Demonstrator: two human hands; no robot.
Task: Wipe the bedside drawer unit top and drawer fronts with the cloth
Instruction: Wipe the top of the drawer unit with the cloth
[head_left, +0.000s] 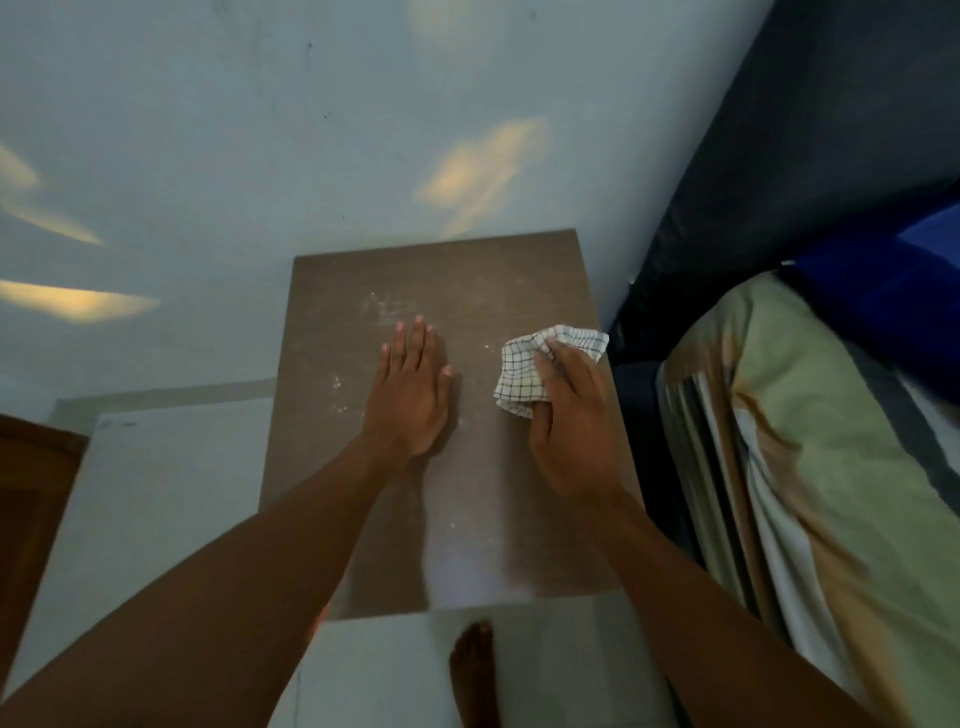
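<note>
The fingers of the right hand are bent over a crumpled white cloth with a thin dark check pattern. The thumb lies against the near edge of the cloth, so the hand grips it and presses it down. The cloth lies on the right part of the brown wood-grain top of the bedside drawer unit, close to its right edge.

The fingers of the left hand are straight and lie close together, with the thumb a little apart. This hand rests flat on the middle of the same top and holds nothing. White dusty specks lie on the surface just left of this hand and also beyond its fingertips.

Both bare forearms come in from the near edge. A bare foot stands on the pale tiled floor just in front of the unit.

On the right is a bed with striped green, tan and white bedding. Behind it is a dark shape, maybe a headboard. The far wall is pale blue-grey with warm patches of light.
</note>
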